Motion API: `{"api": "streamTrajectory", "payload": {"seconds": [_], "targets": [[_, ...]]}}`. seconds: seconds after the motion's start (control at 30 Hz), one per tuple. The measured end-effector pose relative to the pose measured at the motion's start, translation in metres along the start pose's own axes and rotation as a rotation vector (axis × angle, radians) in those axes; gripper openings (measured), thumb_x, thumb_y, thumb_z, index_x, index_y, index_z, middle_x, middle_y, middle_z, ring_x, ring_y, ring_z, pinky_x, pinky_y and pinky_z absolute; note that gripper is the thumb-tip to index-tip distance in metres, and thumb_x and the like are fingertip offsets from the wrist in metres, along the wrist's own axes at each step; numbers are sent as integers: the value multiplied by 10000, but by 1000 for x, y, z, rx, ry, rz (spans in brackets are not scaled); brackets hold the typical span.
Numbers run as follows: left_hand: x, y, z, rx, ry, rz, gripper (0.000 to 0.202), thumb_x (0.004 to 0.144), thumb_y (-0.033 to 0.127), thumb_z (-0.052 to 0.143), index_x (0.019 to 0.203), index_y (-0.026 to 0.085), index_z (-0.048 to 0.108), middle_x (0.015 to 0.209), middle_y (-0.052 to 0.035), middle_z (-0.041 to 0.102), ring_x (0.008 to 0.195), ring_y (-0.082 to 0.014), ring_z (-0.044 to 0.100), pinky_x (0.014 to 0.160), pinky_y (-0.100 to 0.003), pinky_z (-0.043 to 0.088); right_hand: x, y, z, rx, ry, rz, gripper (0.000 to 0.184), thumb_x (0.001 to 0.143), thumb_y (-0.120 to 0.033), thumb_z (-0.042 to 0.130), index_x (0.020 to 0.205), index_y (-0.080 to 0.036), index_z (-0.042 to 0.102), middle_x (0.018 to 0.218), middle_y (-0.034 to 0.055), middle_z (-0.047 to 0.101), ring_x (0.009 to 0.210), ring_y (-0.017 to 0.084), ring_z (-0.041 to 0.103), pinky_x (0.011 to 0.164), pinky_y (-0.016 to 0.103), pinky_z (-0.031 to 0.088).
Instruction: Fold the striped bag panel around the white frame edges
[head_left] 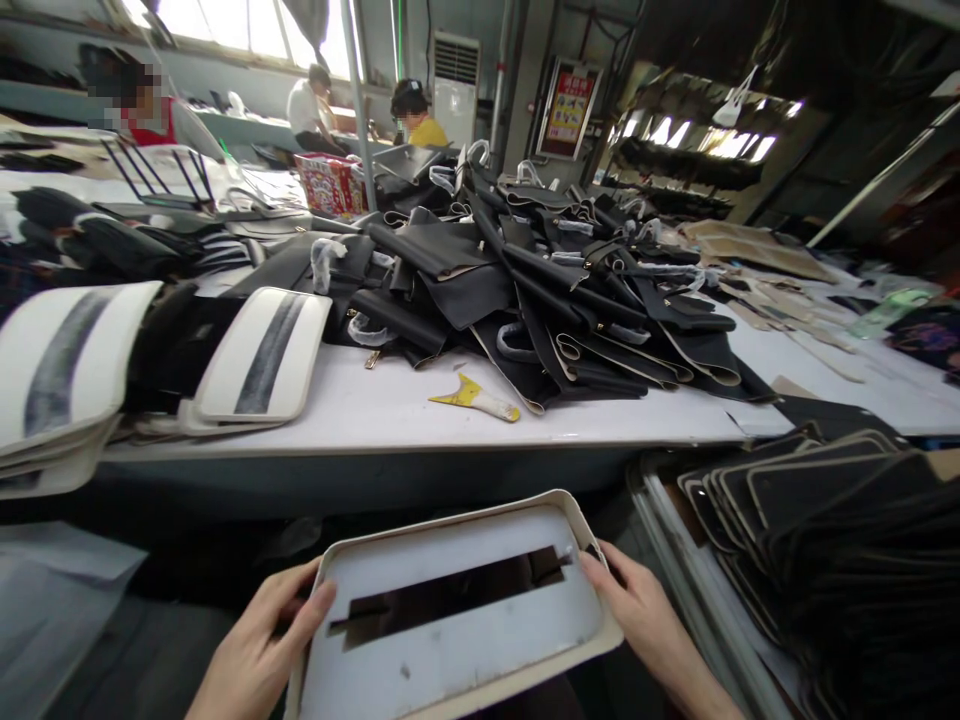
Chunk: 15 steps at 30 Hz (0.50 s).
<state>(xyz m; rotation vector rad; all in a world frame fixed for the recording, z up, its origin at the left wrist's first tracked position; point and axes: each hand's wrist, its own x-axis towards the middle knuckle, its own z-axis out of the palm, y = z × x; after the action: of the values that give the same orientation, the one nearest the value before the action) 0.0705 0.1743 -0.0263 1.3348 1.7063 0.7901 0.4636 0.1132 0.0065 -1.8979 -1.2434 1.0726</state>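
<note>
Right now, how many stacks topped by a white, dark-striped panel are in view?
2: the left stack at the picture's left edge, the right stack across black material from it. Others may be hidden.

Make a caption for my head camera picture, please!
Two hands hold a slotted, pale-rimmed panel before a table heaped with black pieces.

We look from the head, forward and down: fingers (pixel 307 620) up close at bottom, surface (pixel 401 402) mid-frame, windows (pixel 247 30) far off.
</note>
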Motion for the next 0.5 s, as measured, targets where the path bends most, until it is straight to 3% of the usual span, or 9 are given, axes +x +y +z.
{"api": "streamTrajectory", "payload": {"seconds": [0.07, 0.2, 0.27, 0.37, 0.5], "targets": [[5, 7, -9, 249, -36, 72, 652, 671, 748, 618, 1071, 241, 700, 935, -7, 716, 680, -199, 658, 643, -291, 530, 4, -4, -7, -121, 6, -17, 450, 905, -577, 486, 978, -182, 690, 863, 47, 706, 872, 262, 640, 716, 282, 462], [20, 21, -12, 349, -112, 140, 524, 787, 672, 533, 1062, 261, 705, 874, 10, 707, 754, -195, 661, 707, -270, 496, 10, -5, -9, -240, 24, -38, 393, 911, -499, 451, 743, -191, 628, 709, 19, 652, 693, 210, 579, 612, 276, 385], [26, 28, -9, 361, -130, 205, 448, 842, 627, 484, 960, 264, 719, 859, 5, 696, 823, -196, 659, 741, -264, 472, 11, -4, -8, -282, 33, -43, 390, 918, -484, 412, 698, -201, 566, 652, 4, 606, 642, 191, 540, 587, 277, 352], [31, 34, -3, 432, -133, 281, 460, 897, 579, 405, 761, 238, 682, 723, -2, 616, 728, -177, 623, 686, -272, 423, 13, 1, -5, -314, 40, -41, 393, 924, -475, 364, 670, -211, 507, 609, -6, 561, 605, 180, 509, 568, 280, 322], [32, 36, -1, 495, -109, 302, 486, 919, 563, 359, 691, 229, 630, 687, 3, 555, 686, -164, 596, 671, -284, 383, 19, 8, -2, -321, 24, -31, 389, 921, -460, 369, 686, -202, 539, 628, 2, 582, 618, 185, 526, 569, 280, 319]]}}
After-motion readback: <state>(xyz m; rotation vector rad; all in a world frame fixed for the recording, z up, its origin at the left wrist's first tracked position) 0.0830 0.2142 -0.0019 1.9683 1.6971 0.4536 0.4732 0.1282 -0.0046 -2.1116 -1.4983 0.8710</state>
